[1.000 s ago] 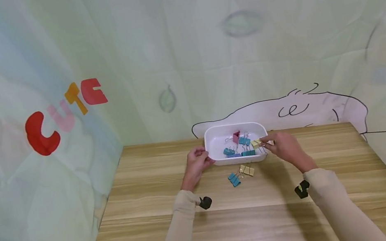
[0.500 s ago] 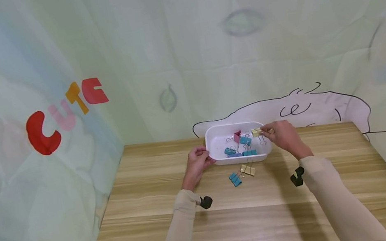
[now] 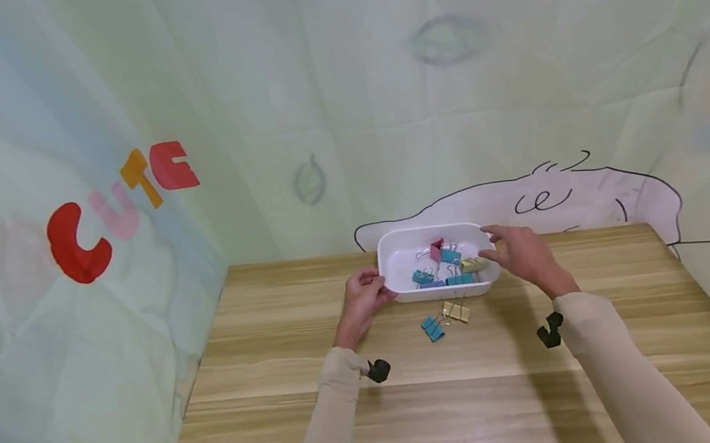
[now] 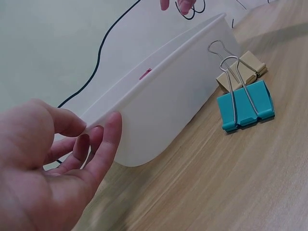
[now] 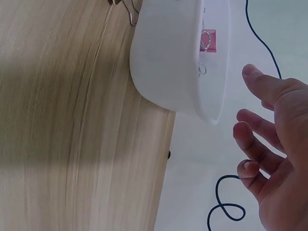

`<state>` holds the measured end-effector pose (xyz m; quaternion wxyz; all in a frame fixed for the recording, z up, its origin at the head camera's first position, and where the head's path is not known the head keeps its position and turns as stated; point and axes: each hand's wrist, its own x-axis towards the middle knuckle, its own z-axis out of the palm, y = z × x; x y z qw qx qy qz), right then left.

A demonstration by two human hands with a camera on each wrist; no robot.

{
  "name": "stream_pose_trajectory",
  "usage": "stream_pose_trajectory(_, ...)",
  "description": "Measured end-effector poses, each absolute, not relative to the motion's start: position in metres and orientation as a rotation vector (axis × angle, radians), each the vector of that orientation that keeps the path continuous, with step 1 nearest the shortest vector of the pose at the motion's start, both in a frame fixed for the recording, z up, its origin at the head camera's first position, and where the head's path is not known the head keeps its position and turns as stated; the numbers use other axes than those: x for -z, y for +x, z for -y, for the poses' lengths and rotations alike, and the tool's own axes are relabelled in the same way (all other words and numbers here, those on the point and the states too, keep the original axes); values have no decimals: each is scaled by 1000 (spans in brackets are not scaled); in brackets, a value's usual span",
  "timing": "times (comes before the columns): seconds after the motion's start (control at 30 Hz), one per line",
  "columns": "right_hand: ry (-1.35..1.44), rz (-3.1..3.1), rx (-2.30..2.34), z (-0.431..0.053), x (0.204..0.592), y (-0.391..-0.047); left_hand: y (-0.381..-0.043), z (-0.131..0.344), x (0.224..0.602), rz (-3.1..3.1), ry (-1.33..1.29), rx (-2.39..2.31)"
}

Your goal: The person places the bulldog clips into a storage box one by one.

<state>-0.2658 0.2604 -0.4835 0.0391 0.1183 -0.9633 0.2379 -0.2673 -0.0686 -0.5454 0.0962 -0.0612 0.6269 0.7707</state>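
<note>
A white plastic bin [image 3: 398, 265] stands near the table's back edge. My left hand [image 3: 362, 301] pinches its left rim between thumb and fingers. Over the right end of the bin, my right hand [image 3: 527, 255] is spread with nothing between the fingers. Just below its fingertips a yellow binder clip [image 3: 472, 265] lies inside the bin. Around that clip are a red binder clip [image 3: 437, 250], a purple one and several teal binder clips [image 3: 450, 256]. In front of the bin, a teal binder clip [image 4: 246, 106] and a pale yellow binder clip [image 4: 245, 71] lie on the table.
The wooden table [image 3: 438, 408] reaches toward me below the bin. A printed curtain [image 3: 366, 112] hangs behind it and along both sides. Each wrist wears a small black device, such as the right-wrist camera [image 3: 551, 330].
My right hand has let go of the yellow binder clip, which has dropped into the bin's right side. Its fingers have spread apart. The left hand has stayed on the rim.
</note>
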Motion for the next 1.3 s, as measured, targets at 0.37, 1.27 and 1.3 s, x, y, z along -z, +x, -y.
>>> stream_pose_trajectory(0.37,436,2877,-666,-249,479,-249,-268,70,546,-1845,-173,-2300)
stream_pose_trajectory(1.27,561,2832,-761,-216,554,-188,-268,69,548,-1829,-164,-2298)
stream_pose_trajectory(1.3,566,2834,-766,-216,556,-189,-268,69,548,-1832,-165,-2294)
